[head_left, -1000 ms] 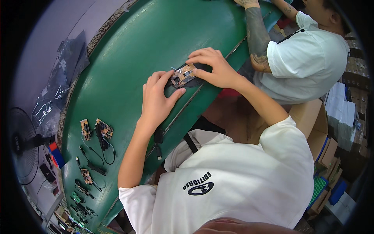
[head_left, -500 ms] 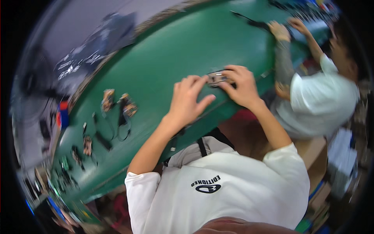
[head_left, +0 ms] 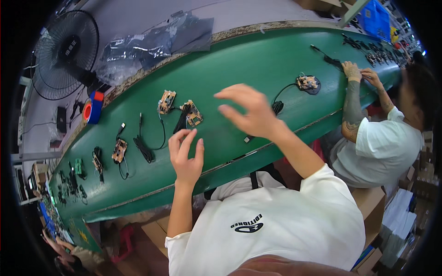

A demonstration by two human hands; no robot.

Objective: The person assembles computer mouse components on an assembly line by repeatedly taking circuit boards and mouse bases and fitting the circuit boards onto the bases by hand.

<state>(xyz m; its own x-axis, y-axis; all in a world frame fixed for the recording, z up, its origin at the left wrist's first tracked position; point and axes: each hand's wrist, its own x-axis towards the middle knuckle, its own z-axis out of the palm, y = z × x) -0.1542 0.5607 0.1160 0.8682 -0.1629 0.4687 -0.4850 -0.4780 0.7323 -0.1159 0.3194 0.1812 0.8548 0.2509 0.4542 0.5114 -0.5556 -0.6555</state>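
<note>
My left hand [head_left: 186, 158] is open above the green bench [head_left: 239, 60], its fingers apart and slightly bent. Just beyond its fingertips lies a small tan circuit board [head_left: 194, 115] with a bundled black cable [head_left: 182, 120]. Another tan board [head_left: 166, 102] rests a little farther off. Over the middle of the bench, my right hand [head_left: 252, 112] is open too, thumb spread from the fingers, with nothing in it. To its right sits a board on a rounded black base [head_left: 314, 88]. The base's coiled black cable [head_left: 277, 108] is partly behind my right hand, and a plug [head_left: 247, 139] shows below.
More boards [head_left: 119, 151] and cables [head_left: 143, 149] lie along the left. A blue and red tape roll [head_left: 93, 108], a black fan [head_left: 69, 50] and plastic bags [head_left: 156, 43] stand or lie past the far edge. At right, a co-worker [head_left: 382, 138] handles a cable.
Both hands have moved left, away from the board on the black base, which my right hand has let go. My view has also shifted, showing more of the fan.
</note>
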